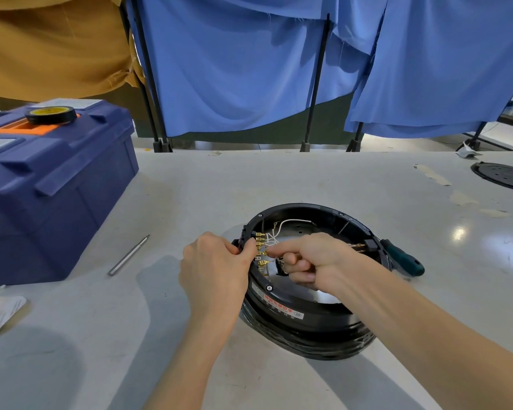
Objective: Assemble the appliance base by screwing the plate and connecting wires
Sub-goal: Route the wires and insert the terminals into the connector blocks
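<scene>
Head view is showing a person working on the black round appliance base (302,315), which is lying near the middle of the grey table (308,179) with its hollow inside facing up. The left hand (214,267) is gripping the base's left rim, fingers curled round the black block that carries a row of brass terminals (259,242). The right hand (311,258) is reaching across the opening with its lower fingers curled in, and thumb and forefinger appear to be pinching the end of one of the white wires (282,224) right at that row. The connector itself is too small to make out.

The main risk is probably a wrong or half-seated connection. The terminals are sitting close together, so the connector could be going onto a neighbouring tab, or sliding on only partway and working loose later. Pushing at an angle could be bending a tab. The thin wires are looping loosely inside the base, and a tug from the pinching fingers could be straining their far ends. If the left hand is easing off, the base may be shifting under the push.

A green-handled screwdriver (403,258) is lying against the base's right side, where the right forearm could be knocking it. A black perforated plate (504,176) is waiting at the far right edge, well apart, so the screwing is likely not yet done. A loose metal shaft (128,255) is lying beside the blue toolbox (42,187).
</scene>
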Motion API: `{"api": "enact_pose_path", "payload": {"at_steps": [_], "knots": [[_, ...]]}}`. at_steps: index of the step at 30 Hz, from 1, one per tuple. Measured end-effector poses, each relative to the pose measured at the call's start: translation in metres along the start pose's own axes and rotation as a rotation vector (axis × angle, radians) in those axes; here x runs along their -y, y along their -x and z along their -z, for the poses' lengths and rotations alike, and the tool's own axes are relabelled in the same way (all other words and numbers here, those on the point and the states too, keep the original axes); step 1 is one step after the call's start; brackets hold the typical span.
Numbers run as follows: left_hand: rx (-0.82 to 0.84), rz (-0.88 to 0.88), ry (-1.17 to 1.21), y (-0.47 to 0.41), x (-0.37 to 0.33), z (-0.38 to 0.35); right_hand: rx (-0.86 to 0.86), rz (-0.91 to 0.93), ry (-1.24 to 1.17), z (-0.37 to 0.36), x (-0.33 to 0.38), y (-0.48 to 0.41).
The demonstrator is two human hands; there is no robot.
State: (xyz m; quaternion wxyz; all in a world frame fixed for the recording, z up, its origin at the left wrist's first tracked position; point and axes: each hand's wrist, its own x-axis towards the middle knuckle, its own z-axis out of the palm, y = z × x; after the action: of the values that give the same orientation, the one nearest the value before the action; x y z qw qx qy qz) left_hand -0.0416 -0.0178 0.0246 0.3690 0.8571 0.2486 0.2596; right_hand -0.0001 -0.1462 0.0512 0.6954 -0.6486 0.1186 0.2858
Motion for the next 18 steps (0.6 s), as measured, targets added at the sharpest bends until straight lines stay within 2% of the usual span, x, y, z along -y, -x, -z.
{"api": "enact_pose_path", "payload": {"at_steps": [7, 18], "knots": [[-0.011, 0.006, 0.018, 0.001, -0.001, 0.000, -0.088, 0.016, -0.078, -0.007, -0.011, -0.005], [-0.029, 0.011, 0.020, 0.004, -0.002, -0.001, -0.105, 0.020, -0.147, -0.011, -0.014, -0.003]]}}
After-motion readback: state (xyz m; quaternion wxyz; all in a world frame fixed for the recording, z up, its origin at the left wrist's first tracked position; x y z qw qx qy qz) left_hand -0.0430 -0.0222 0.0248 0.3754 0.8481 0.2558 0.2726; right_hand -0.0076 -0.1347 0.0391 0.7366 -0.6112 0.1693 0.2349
